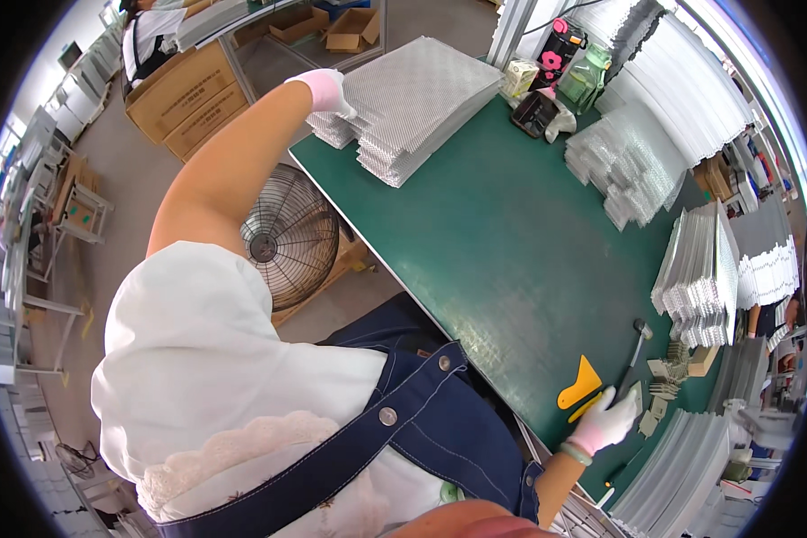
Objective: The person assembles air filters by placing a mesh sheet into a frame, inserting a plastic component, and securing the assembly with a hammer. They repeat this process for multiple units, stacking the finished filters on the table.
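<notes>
At the far left of the table, my left hand (333,95), in a white glove with a pink cuff, grips the edge of a stack of silver mesh sheets (426,90). Its thumb lies along the edge and the other fingers are mostly hidden. By the near right end, my gloved right hand (608,421) closes around the lower end of a hammer (635,354). The hammer's black handle runs away from me to its metal head. Just left of this hand lie a yellow scraper (581,384) and a thin yellow-handled tool (584,408).
Small metal brackets (663,391) lie beside the hammer. More sheet stacks (698,269) line the right side of the green table (502,242). A bubble-textured pile (628,157), bottle (585,79) and phone (535,114) are at the back. A fan (287,238) stands left of the table.
</notes>
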`<state>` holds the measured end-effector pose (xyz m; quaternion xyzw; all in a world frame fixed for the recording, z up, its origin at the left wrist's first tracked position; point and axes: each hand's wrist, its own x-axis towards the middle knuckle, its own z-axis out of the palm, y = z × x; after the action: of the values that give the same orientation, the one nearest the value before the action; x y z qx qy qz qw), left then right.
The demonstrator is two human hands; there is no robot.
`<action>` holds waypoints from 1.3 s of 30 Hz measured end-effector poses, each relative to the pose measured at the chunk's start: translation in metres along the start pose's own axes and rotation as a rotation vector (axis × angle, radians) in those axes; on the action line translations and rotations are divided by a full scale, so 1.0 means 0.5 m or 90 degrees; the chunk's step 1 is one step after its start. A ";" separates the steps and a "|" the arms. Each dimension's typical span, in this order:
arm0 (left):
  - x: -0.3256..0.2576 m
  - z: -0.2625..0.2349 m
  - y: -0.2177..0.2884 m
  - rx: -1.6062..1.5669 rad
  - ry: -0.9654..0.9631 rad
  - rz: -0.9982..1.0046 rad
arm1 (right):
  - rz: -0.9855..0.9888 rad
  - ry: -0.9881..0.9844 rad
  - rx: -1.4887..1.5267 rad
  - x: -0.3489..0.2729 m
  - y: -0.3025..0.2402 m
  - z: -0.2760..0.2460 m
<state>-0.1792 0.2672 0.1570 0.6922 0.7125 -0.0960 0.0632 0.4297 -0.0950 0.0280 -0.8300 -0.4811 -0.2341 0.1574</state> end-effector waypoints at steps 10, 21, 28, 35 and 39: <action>-0.003 -0.097 -0.039 -0.220 0.175 0.048 | -0.126 -0.219 -0.017 -0.080 -0.005 0.014; -0.031 -0.086 -0.016 -0.110 0.311 -0.085 | -0.100 -0.182 0.000 -0.072 0.003 0.016; -0.044 -0.089 -0.075 -0.137 0.405 0.331 | -0.085 -0.168 0.019 -0.080 0.006 0.013; -0.377 0.164 0.412 -0.320 0.125 0.309 | -0.018 0.056 0.581 -0.009 -0.134 -0.023; -0.402 0.187 0.504 -0.084 -0.143 0.479 | -0.366 -0.347 0.249 0.021 -0.198 -0.021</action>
<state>0.0753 0.0561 0.0982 0.8845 0.4027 -0.0952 0.2155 0.3453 -0.0442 0.0460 -0.6487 -0.7514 0.0548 0.1074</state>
